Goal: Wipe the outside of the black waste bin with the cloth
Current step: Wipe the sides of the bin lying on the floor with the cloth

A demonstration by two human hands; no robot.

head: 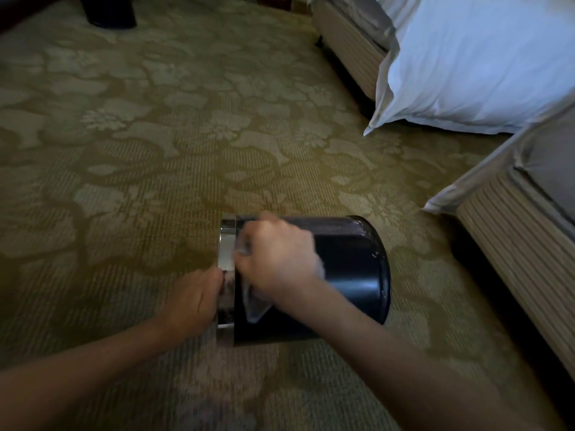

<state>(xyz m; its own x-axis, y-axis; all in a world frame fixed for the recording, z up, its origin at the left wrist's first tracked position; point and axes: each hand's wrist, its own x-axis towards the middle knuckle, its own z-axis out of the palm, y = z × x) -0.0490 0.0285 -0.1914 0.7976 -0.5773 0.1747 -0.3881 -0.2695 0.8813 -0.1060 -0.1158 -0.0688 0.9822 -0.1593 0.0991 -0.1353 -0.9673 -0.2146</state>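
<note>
the round black waste bin (342,275) is lying on its side on the patterned carpet (124,150), long axis running left-right. the left hand (189,301) is gripping its chrome rim (226,244); the right hand (277,253) is pressing the pale cloth (255,306) onto the upper wall.

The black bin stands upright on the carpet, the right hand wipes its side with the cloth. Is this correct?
Not quite. The head view shows the black bin lying on its side on the carpet; the right hand does wipe it with the cloth.
</note>
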